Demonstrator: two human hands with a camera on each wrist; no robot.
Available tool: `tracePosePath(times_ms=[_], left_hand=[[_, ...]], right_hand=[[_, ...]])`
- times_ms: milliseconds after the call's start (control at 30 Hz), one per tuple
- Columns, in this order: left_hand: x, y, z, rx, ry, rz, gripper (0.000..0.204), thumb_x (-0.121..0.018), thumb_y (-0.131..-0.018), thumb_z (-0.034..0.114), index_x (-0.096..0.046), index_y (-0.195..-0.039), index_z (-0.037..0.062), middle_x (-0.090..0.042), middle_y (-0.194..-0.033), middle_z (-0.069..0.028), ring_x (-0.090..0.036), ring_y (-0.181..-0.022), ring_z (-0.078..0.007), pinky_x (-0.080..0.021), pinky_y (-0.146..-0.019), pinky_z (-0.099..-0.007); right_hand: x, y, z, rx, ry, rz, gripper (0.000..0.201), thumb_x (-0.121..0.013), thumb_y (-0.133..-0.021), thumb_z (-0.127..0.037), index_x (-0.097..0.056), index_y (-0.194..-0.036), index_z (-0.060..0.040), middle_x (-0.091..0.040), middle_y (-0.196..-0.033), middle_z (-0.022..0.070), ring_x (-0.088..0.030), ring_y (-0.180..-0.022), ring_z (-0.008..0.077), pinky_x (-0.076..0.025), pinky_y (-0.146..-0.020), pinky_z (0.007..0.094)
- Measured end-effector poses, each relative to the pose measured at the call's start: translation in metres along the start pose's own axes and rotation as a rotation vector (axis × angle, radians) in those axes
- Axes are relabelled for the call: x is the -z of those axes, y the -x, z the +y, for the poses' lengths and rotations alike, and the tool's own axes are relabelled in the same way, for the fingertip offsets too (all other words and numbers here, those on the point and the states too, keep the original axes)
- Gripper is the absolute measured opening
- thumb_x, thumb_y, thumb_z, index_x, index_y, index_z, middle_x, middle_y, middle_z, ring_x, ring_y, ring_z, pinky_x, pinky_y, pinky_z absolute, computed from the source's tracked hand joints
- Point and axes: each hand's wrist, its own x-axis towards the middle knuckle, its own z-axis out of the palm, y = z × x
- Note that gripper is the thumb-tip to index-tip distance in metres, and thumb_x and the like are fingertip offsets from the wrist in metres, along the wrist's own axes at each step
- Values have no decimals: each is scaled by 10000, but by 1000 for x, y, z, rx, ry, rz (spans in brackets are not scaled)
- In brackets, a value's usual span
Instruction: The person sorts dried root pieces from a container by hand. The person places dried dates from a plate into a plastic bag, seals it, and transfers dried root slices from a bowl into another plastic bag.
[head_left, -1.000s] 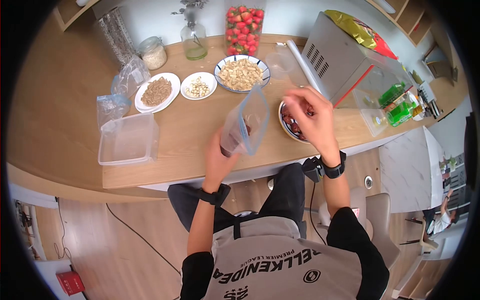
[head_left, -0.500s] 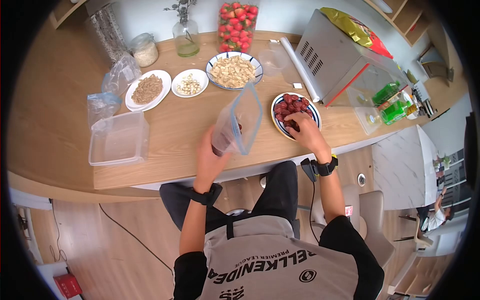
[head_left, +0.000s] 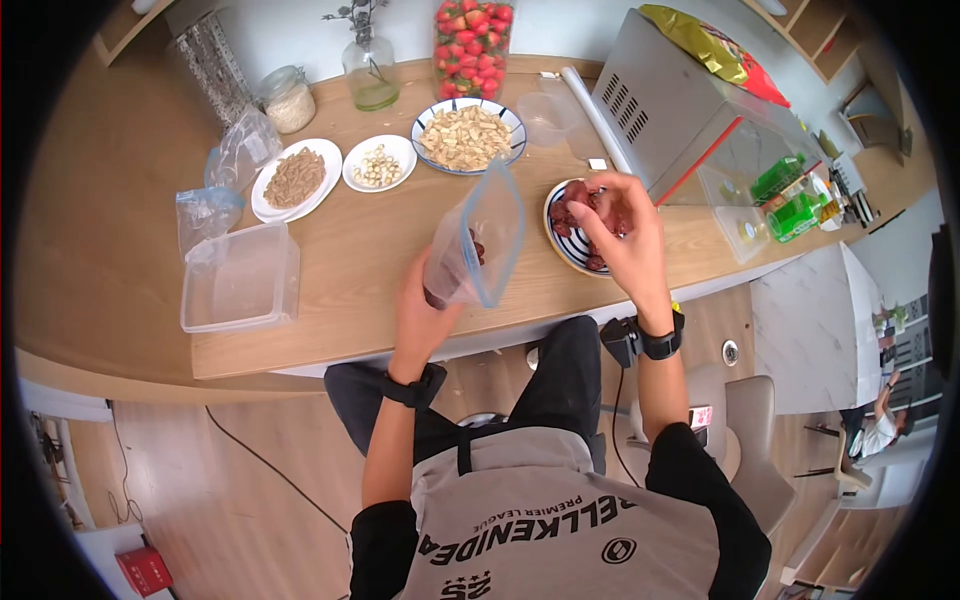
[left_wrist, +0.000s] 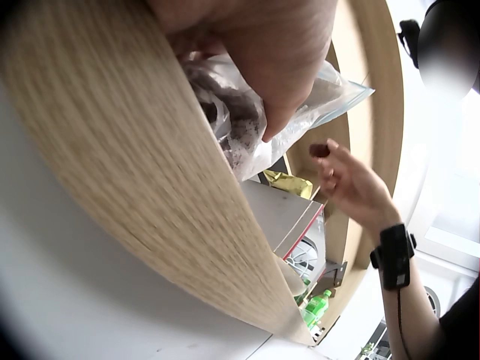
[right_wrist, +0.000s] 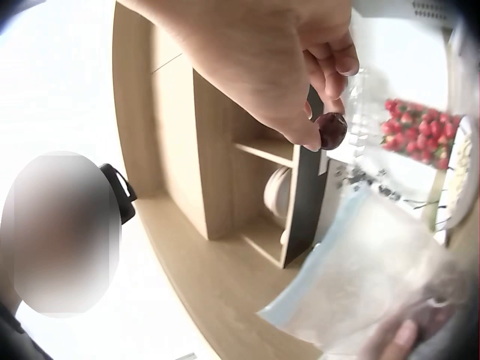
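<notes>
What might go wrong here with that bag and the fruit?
The right hand only pinches a dark fruit, so that piece might slip and fall. The open bag is held by the left hand alone, so it could tip and spill the dark pieces inside.

Grey fabric jersey [head_left: 575, 480]: black short sleeves [head_left: 710, 510], black "PREMIER LEAGUE" lettering [head_left: 526, 510], bottom centre
Dark long trousers [head_left: 555, 370]: lower mid-frame
Black wrist straps [head_left: 663, 346]: boxy black device [left_wrist: 395, 256], thin black cable [left_wrist: 399, 319], lower right

Left hand [head_left: 422, 315] apparently curled.
</notes>
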Motion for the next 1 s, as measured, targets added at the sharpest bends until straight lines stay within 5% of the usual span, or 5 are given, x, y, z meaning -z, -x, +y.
tracePosePath(times_ms=[200, 433, 600, 800, 1000], left_hand=[[4, 1, 6, 74, -66, -15, 691, -852, -784, 133, -544, -1385, -13, -685, -1237, -204, -676, -1154, -315, -527, -974, -408], [0, 4, -9, 67, 54, -32, 681, -838, -793, 123, -535, -1386, -14, -694, -1232, -198, -684, -1149, -315, -531, -971, -402], [2, 1, 4, 81, 35, -41, 667, -825, -792, 98, -533, -1380, -21, -692, -1215, -201, -680, -1143, -310, -522, -987, -403], [2, 3, 8, 81, 14, -74, 675, -809, -791, 92, -522, -1387, -44, -669, -1258, -217, -667, -1165, -302, -517, -995, -407], [5, 1, -41, 77, -47, -50, 707, -809, -790, 112, -509, -1411, -47, -641, -1278, -220, -650, -1174, -323, -510, -1005, -418]], right_hand=[[-15, -16, -30, 200, -142, -20, 323, -802, -873, -86, -699, -1178, -61, -665, -855, 7, -438, -576, 56, -383, -540, 235], [11, 12, 73, 70, 140, -72, 206, -666, -973, -55, -686, -1172, -7, -728, -879, 100, -664, -713, 150, -500, -632, 280], [18, 22, 35, -14, 226, -104, 204, -662, -976, -59, -689, -1173, -13, -704, -869, 109, -654, -721, 178, -518, -640, 300], [18, 28, -14, 244, 172, -233, 219, -707, -908, -38, -686, -1124, -8, -678, -868, 112, -655, -753, 253, -543, -689, 356], [-8, 50, -99, 783, -29, -342, 163, -787, -803, -79, -624, -810, -66, -624, -815, 67, -618, -692, 276, -505, -605, 364]])
